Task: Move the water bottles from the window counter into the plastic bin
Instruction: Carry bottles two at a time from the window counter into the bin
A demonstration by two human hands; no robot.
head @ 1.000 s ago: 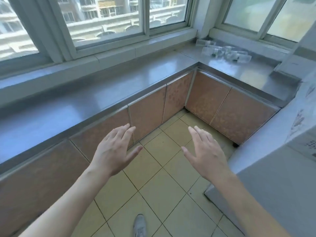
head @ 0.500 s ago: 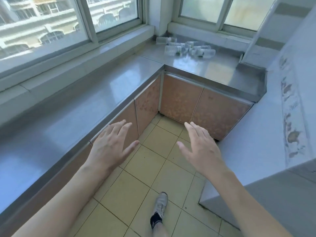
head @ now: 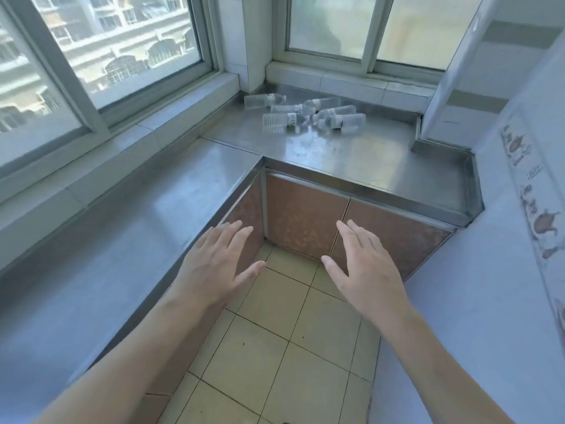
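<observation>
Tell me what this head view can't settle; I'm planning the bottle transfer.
- Plastic bin: not in the frame at all.
- Water bottles: clear, overlapping, far off; exact count unsure.
- Bottle labels: too small to read.
- Left hand and right hand: palms face away, unseen.

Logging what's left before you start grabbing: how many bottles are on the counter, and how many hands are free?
Clear plastic water bottles, lying on the steel window counter: 6, as far as the blur allows
Open, empty hands, left hand and right hand: 2
Plastic bin: 0 in view
Total: 8
</observation>
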